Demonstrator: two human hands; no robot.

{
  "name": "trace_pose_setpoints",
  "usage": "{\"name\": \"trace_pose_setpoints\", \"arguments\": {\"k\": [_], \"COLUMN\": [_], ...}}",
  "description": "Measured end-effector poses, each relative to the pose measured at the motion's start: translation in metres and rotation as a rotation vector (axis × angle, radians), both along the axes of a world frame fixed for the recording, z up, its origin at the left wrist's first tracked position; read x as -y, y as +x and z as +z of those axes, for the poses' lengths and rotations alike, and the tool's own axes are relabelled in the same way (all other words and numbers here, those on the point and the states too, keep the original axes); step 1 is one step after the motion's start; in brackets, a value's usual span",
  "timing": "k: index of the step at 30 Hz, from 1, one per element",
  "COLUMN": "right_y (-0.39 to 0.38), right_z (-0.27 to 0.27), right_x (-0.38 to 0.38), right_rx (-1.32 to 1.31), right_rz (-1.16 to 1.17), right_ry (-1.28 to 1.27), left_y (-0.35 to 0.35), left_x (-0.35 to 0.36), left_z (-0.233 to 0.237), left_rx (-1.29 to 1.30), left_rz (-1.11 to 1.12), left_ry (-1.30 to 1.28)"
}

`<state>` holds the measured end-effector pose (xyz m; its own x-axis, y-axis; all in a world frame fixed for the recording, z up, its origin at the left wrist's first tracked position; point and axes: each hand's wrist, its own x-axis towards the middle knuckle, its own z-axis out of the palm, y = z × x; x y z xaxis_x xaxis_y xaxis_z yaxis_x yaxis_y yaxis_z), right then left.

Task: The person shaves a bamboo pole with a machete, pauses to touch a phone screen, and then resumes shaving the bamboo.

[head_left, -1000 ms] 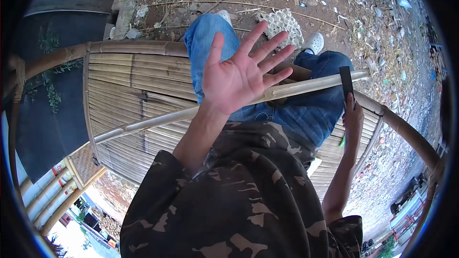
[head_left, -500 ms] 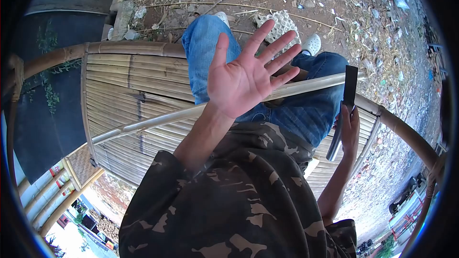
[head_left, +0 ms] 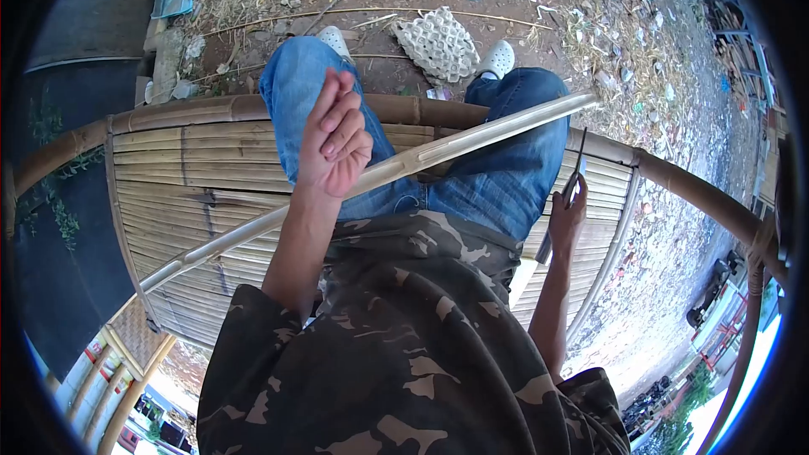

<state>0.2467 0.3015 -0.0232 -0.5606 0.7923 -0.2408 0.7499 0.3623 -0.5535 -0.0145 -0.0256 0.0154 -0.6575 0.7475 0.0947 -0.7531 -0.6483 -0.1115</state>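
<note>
The left hand (head_left: 335, 139) has folded up. Half a second ago it was spread flat with the palm showing; now the fingers are curled in loosely against the palm, the hand is turned edge-on, and it holds nothing. The whole view has also shifted, so the legs and the ground sit further left.

The slatted bamboo seat (head_left: 185, 160) spreads under the person as before. The long bamboo stick (head_left: 438, 147) still lies across the lap in blue jeans, slanting from lower left to upper right. The raised left hand crosses in front of it, and I can't tell whether they touch.

The right hand (head_left: 566, 212) stays closed around the knife (head_left: 579, 156) beside the right thigh. The dark blade points upward and now shows only its thin edge.
</note>
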Motion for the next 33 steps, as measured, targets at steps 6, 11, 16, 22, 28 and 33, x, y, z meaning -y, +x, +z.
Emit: {"name": "trace_pose_setpoints", "arguments": {"k": [6,11,16,22,28,33], "right_y": [-0.006,-0.016,-0.067,-0.109,-0.105,-0.105], "right_z": [-0.014,0.017,0.09,0.091,0.082,0.084], "right_x": [0.008,0.015,0.06,0.108,0.121,0.127], "right_rx": [0.023,-0.11,-0.167,-0.132,-0.043,0.158], "right_rz": [-0.021,-0.161,0.101,0.381,0.625,0.708], "right_ry": [0.065,0.012,-0.105,-0.238,-0.202,-0.299], "left_y": [0.011,0.028,0.042,0.062,0.07,0.067], "left_x": [-0.016,0.026,-0.012,-0.011,0.007,-0.003], "left_z": [0.06,0.028,0.034,0.035,0.022,0.006], "left_rx": [0.033,-0.615,-0.902,-1.807,-1.819,-1.819], "left_rz": [0.412,0.279,0.329,-0.008,0.035,0.248], "left_ry": [-1.232,-1.546,-1.471,-1.946,-1.971,-1.945]}}
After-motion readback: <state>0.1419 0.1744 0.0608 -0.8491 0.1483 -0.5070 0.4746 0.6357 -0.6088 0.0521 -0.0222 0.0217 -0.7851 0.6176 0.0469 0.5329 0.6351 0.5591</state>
